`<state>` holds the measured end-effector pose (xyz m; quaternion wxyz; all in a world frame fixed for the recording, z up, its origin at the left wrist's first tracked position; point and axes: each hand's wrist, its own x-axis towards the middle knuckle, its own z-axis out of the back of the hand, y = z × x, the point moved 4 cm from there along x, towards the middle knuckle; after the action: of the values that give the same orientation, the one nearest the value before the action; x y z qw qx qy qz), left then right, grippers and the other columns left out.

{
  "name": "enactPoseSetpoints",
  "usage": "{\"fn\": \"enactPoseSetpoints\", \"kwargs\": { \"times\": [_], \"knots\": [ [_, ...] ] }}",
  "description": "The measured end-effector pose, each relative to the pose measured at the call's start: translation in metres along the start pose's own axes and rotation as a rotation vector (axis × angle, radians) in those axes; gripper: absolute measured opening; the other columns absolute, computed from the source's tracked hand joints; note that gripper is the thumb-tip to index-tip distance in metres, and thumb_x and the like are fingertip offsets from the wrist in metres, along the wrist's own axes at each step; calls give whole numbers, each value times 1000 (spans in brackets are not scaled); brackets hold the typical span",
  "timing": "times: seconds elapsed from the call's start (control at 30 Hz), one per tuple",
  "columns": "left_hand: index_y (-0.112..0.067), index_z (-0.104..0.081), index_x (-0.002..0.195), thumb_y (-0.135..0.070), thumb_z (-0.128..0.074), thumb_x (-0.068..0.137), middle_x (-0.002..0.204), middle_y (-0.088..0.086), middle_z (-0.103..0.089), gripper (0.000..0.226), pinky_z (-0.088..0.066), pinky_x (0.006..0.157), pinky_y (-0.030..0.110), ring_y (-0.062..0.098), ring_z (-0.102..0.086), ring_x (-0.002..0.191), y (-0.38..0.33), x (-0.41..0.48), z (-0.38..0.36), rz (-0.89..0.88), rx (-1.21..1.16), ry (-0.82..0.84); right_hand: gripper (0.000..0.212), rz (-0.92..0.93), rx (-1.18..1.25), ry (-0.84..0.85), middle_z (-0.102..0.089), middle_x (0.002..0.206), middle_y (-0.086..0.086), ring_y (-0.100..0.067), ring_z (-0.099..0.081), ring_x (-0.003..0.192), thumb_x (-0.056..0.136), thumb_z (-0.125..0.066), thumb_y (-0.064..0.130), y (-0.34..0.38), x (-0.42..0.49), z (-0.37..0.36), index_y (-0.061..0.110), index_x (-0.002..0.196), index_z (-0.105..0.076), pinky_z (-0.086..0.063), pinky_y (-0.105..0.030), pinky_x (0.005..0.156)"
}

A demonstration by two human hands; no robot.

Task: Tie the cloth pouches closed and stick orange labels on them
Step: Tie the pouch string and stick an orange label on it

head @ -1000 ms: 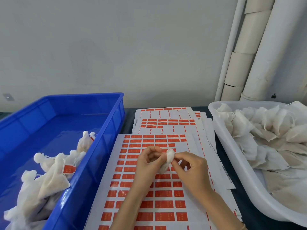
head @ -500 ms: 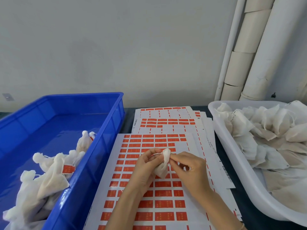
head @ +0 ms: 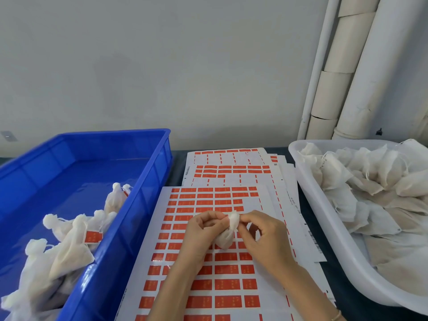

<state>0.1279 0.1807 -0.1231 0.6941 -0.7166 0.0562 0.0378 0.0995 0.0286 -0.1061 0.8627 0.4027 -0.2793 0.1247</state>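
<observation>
The fingertips of both hands pinch the gathered neck of a small white cloth pouch (head: 228,232); the left hand (head: 201,232) curls round it from one side, thumb and forefinger closed on the cloth, while the right hand (head: 266,237) nips the top from the other; the pouch's rounded body hangs below the fingers, just above the front sheet of orange labels (head: 222,283). More label sheets (head: 231,169) lie fanned behind it on the dark table (head: 342,286). On the person's left stands a blue plastic crate (head: 129,228) holding tied pouches (head: 69,246), one bearing an orange label (head: 93,236); on the right, a white tub (head: 324,223) is heaped with loose untied pouches (head: 370,193). Pale pipes (head: 342,72) run up the wall behind.
</observation>
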Motion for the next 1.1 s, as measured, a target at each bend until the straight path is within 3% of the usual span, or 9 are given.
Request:
{"fn": "enactPoseSetpoints", "kwargs": {
  "times": [0.27,0.47,0.57,0.67,0.8,0.93,1.1],
  "knots": [
    [-26,-69,92,-19,-76,79,86,-9,-72,16,-54,62,19,13,-70,81,0,1,2,-10,7,-49,23,24,-67,8,-67,91,14,4,-57,62,85,-55,39,3,2,-1,23,98,-65,-43,-2,62],
    [-25,-71,90,-22,-75,79,85,-9,-73,12,-53,64,18,8,-69,79,-4,0,1,-43,-20,4,22,17,-100,-55,-68,91,11,3,-55,59,87,-54,38,1,4,3,22,97,-64,-39,-1,62],
    [-34,-72,91,-30,-67,86,90,-12,-72,9,-52,65,15,6,-68,84,-6,-3,-4,-60,31,116,27,22,-98,-84,-68,89,11,5,-53,58,88,-49,43,2,5,5,21,95,-64,-40,-1,60],
    [-41,-72,94,-46,-48,94,91,-9,-71,24,-52,72,20,8,-68,86,-9,-9,-15,3,7,301,20,14,-81,-82,-66,89,13,5,-55,61,87,-56,38,0,5,5,22,95,-63,-42,0,60],
    [-25,-63,116,-65,-37,87,105,6,-67,55,-51,91,32,20,-65,98,-3,-7,-19,-44,149,295,18,45,-103,-66,-69,91,10,3,-56,61,87,-59,33,0,3,3,20,98,-64,-43,-1,61],
    [-36,-68,102,-56,-34,90,75,1,-67,41,-52,65,18,11,-65,68,-11,-8,-18,-180,68,253,13,135,-178,-133,-69,83,6,-3,-59,58,88,-60,27,4,4,8,18,96,-62,-47,-7,60],
    [-29,-69,97,-47,-32,92,60,1,-62,42,-50,58,18,12,-58,54,-18,-9,-16,-280,13,223,15,203,-266,-228,-70,80,2,-11,-63,57,83,-63,26,6,5,18,15,93,-63,-52,-17,58]
  ]
}}
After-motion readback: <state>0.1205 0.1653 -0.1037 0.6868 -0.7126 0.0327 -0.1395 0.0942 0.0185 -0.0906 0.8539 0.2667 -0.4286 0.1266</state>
